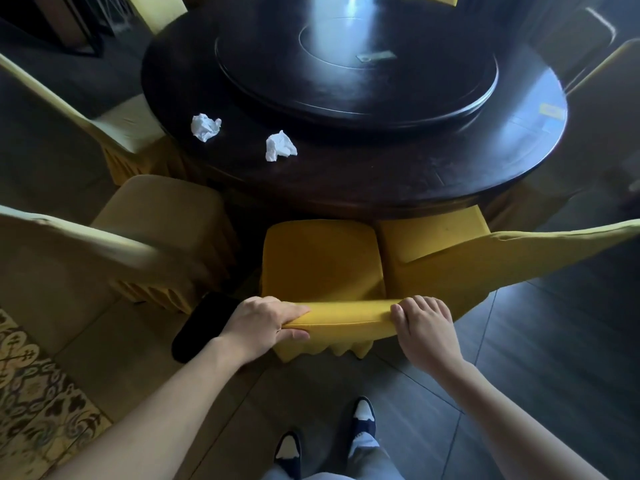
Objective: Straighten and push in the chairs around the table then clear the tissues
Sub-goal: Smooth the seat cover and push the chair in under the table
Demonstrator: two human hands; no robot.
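A yellow-covered chair (318,261) stands right in front of me, its seat just short of the round dark table (363,181). My left hand (263,322) grips the left end of its backrest top, thumb underneath. My right hand (424,327) grips the right end, fingers curled over the top. Two crumpled white tissues lie on the table's near left part: one tissue (205,127) further left, the other tissue (280,146) closer to the middle.
A pale yellow chair (156,216) stands at my left, angled away from the table. Another yellow chair (485,258) stands close on the right, touching the middle one. More chairs ring the table. A dark turntable (356,98) sits on the tabletop. My feet (325,438) are below.
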